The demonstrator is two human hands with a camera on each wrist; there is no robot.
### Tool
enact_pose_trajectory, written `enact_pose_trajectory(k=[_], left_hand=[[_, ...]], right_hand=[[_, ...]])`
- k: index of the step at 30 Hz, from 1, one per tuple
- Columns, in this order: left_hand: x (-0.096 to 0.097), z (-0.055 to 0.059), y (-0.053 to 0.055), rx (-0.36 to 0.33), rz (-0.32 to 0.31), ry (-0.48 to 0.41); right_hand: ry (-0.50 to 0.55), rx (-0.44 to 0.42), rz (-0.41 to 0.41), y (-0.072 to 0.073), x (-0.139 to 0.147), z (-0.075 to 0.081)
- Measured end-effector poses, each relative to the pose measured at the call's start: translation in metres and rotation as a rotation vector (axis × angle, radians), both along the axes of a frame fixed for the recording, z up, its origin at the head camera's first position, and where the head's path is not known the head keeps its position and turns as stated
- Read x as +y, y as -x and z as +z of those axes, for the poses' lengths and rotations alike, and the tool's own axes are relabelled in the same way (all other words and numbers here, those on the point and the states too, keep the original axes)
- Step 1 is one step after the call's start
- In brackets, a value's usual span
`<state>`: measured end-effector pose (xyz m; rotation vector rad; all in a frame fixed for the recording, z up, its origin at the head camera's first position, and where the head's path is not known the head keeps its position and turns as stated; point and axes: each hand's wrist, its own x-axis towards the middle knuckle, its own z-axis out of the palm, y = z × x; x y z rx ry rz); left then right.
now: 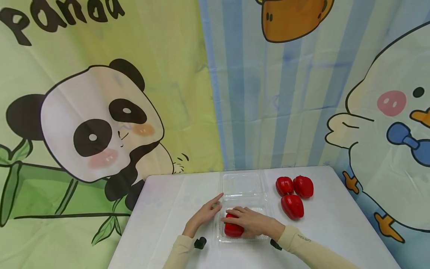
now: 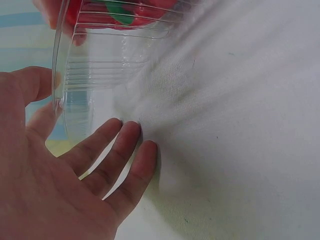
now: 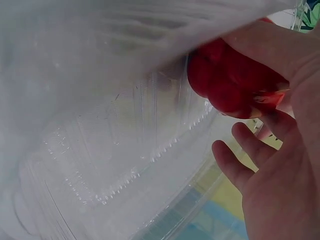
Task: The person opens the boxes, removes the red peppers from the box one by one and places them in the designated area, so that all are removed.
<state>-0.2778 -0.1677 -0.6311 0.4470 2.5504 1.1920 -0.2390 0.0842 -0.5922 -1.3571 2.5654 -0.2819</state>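
Note:
A clear plastic clamshell container lies opened flat, its lid folded to the far side. My right hand grips a red bell pepper within the base's near left part, thumb and fingers around it. The pepper's green stem shows through the ribbed wall in the left wrist view. At the container's left side, my left hand has thumb and index finger touching the rim. Its other fingers stretch out straight, with their tips down at the white tabletop.
Three more red bell peppers, one at the front and two behind, sit to the container's right on the white table. A printed cloth backdrop rises behind the table. Black wrist cameras show below the hands.

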Motion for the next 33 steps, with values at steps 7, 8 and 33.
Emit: enact_pose_trajectory(k=[7,8,33], left_hand=[[0.0001,-0.0006,0.0001,0.007,-0.004,-0.006],[0.0002,-0.0008,0.0002,0.009,-0.005,-0.007],[-0.0005,-0.0024,0.0012,0.009,-0.001,0.004]], right_hand=[[-0.031,-0.023,-0.032,0.0013,-0.0018,0.0026],[-0.033,-0.019,-0.034,0.0015,-0.0021,0.0025],[-0.013,-0.014,-0.071,0.0015,-0.0018,0.0037]])
